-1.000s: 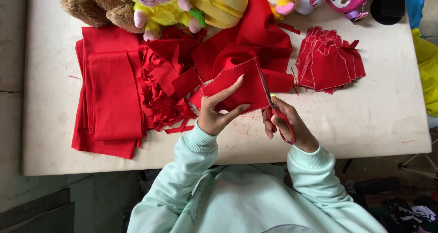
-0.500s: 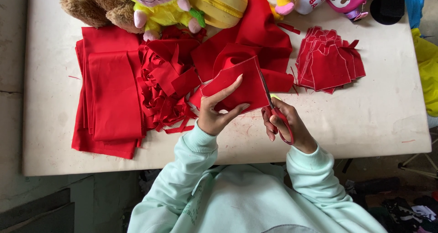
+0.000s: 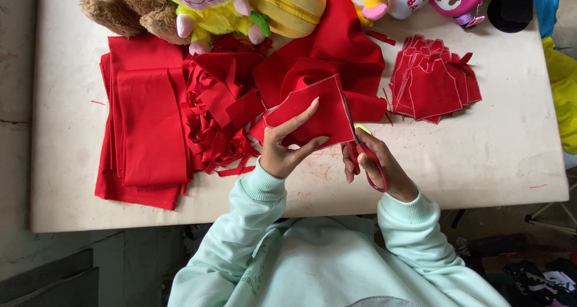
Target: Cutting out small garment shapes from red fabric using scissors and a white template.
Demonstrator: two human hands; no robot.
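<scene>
Left hand (image 3: 287, 146) pinching red fabric piece (image 3: 317, 116), right hand (image 3: 372, 163) gripping red-handled scissors (image 3: 360, 148), blades seemingly along its right edge

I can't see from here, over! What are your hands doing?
Left hand holds red cloth. Right hand works scissors along its right edge. Red scraps crowd the left; nothing blocks the blades.

a small sewing or toy-making workshop — a plain pale worktable (image 3: 493, 163) piled with folded red cloth (image 3: 147, 121), a heap of red offcuts (image 3: 219, 115), a stack of cut red pieces (image 3: 434, 82) and plush toys (image 3: 207, 9) along the far edge — bare concrete floor (image 3: 15, 103) beside it.
</scene>
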